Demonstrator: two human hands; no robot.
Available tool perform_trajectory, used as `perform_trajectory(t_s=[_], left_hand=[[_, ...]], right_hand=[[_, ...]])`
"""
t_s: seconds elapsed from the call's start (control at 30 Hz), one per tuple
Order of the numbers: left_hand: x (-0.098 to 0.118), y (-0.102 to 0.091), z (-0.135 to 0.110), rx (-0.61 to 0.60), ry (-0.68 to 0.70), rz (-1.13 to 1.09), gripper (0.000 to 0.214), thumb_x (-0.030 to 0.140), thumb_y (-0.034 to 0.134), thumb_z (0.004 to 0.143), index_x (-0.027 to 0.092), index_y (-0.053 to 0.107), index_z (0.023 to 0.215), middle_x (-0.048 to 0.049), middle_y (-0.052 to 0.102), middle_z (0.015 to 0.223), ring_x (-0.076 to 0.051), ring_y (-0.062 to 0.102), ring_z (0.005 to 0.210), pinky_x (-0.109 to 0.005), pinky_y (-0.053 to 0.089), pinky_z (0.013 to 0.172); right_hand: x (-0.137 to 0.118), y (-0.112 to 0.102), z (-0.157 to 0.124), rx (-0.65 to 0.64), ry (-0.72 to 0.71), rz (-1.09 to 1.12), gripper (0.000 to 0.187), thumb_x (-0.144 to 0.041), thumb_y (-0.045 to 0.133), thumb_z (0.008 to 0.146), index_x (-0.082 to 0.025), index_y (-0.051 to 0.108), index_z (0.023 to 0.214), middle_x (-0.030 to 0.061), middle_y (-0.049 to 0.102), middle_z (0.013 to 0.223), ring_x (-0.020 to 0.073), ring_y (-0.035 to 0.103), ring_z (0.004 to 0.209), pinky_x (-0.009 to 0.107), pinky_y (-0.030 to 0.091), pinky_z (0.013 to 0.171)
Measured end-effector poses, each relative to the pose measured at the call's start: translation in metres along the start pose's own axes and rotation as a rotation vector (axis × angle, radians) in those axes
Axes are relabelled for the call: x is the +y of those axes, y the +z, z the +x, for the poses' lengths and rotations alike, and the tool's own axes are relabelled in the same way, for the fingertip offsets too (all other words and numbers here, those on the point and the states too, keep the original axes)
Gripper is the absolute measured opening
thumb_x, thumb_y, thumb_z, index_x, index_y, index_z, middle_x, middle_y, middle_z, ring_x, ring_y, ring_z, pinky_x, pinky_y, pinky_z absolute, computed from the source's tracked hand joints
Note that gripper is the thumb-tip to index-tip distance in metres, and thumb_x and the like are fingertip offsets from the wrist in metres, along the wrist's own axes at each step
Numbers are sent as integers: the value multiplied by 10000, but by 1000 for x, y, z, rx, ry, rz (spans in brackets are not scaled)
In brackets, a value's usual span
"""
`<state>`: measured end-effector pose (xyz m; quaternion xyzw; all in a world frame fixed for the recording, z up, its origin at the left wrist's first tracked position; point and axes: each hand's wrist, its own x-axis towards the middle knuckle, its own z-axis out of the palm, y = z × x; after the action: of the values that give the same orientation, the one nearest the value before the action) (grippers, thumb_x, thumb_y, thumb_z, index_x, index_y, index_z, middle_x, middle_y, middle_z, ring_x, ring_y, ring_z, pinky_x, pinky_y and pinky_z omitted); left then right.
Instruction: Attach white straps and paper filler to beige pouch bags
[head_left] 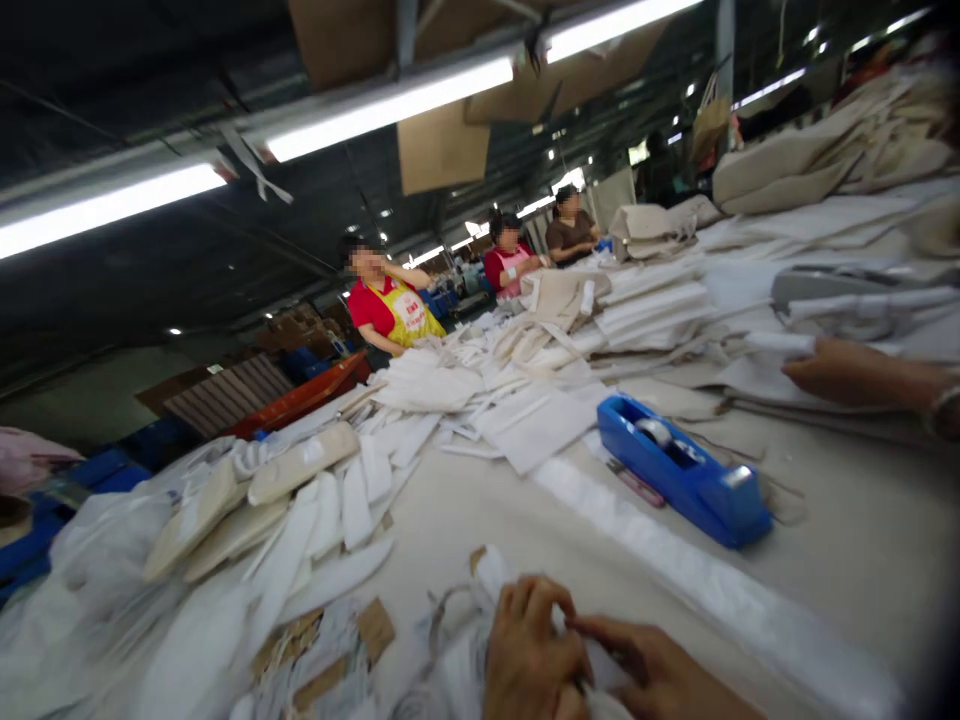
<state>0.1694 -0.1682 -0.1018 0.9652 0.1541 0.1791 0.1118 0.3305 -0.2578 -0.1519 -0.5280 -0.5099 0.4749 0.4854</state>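
Observation:
At the bottom edge my left hand (pixel 534 645) curls its fingers over some white material (pixel 465 660), partly hidden beneath it. My right hand (pixel 652 660) is close beside it, thumb and fingers closed together near the left fingertips. A bit of white shows between the two hands, but its kind is not clear. To the left of my hands lie brown cardboard scraps (pixel 375 630) and thin white strips. Beyond my right hand stands a blue tape dispenser (pixel 682 470), with a small pink-handled tool (pixel 636 483) lying against its left side.
A co-worker's hand (pixel 847 372) reaches in from the right onto white sheets. Heaped white and beige cut pieces (pixel 427 380) cover the far table. A long white padded strip (pixel 697 570) crosses the tabletop. Several people stand beyond; fluorescent lamps (pixel 390 110) hang overhead.

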Motion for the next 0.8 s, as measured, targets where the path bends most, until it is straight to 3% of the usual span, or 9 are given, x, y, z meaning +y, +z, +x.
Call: perform_trajectory(t_s=[0.07, 0.17, 0.23, 0.37, 0.5, 0.6, 0.67, 0.73, 0.8], left_hand=[[9, 1, 0, 38, -97, -142, 145, 121, 447, 666, 193, 561, 718, -68, 560, 1046, -247, 506, 1007, -435, 428, 861], [19, -7, 7, -63, -182, -207, 175, 118, 403, 679, 190, 545, 750, -76, 537, 1178, -251, 462, 1120, -449, 364, 972], [21, -12, 12, -111, -167, -186, 193, 111, 387, 693, 188, 549, 764, -76, 516, 1293, -255, 436, 1201, -456, 324, 1021], [18, -14, 18, -228, -116, -153, 193, 100, 359, 739, 180, 531, 774, -82, 517, 1391, -230, 442, 1266, -455, 247, 1097], [14, -11, 17, -281, -109, -148, 202, 117, 349, 772, 183, 539, 796, -88, 629, 1261, -205, 535, 1163, -431, 283, 1070], [14, -14, 18, -289, -101, -167, 204, 133, 354, 785, 191, 549, 801, -75, 651, 1225, -198, 556, 1144, -417, 302, 1048], [16, -17, 19, -262, -95, -163, 220, 129, 340, 799, 195, 550, 798, -69, 659, 1214, -189, 564, 1143, -406, 306, 1044], [15, -15, 16, -215, -58, -129, 236, 132, 329, 825, 202, 553, 799, -53, 677, 1182, -173, 589, 1109, -384, 329, 1019], [6, -4, 13, -142, 57, -66, 218, 156, 352, 847, 213, 557, 802, -22, 710, 1107, -153, 630, 1025, -347, 368, 958]], right_hand=[[1, 2, 2, -67, -22, 149, 437, -273, 624, 729, -160, 679, 1147, 69, 689, 1147, 300, 601, 1115, 409, 442, 1019], [0, 6, 9, -93, -66, 216, 345, -217, 587, 748, -148, 691, 1070, 60, 704, 1092, 260, 630, 1034, 361, 477, 952], [-1, 9, 14, -71, -97, 179, 331, -231, 592, 779, -148, 672, 1089, 65, 698, 1101, 248, 629, 1022, 355, 480, 944], [-4, 2, 12, -74, -118, 26, 502, -168, 561, 790, -150, 548, 1291, 76, 670, 1149, 216, 625, 1017, 382, 442, 1016], [-10, -45, -25, -30, -193, -234, 514, -93, 447, 830, -177, 559, 1325, 90, 584, 1312, 218, 516, 1240, 413, 333, 1125], [-14, -79, -71, -158, -242, -320, 535, -82, 405, 889, -230, 507, 1393, 79, 427, 1486, 213, 365, 1391, 412, 275, 1164], [-13, -83, -98, -244, -254, -332, 530, -123, 430, 925, -273, 458, 1433, 74, 369, 1527, 232, 319, 1419, 419, 290, 1157], [-5, -75, -110, -211, -319, -284, 439, -216, 480, 940, -305, 545, 1365, 85, 476, 1457, 261, 416, 1362, 411, 364, 1116], [4, -71, -99, -125, -361, -209, 293, -336, 592, 886, -340, 697, 1160, 81, 654, 1253, 283, 592, 1193, 374, 499, 994]])
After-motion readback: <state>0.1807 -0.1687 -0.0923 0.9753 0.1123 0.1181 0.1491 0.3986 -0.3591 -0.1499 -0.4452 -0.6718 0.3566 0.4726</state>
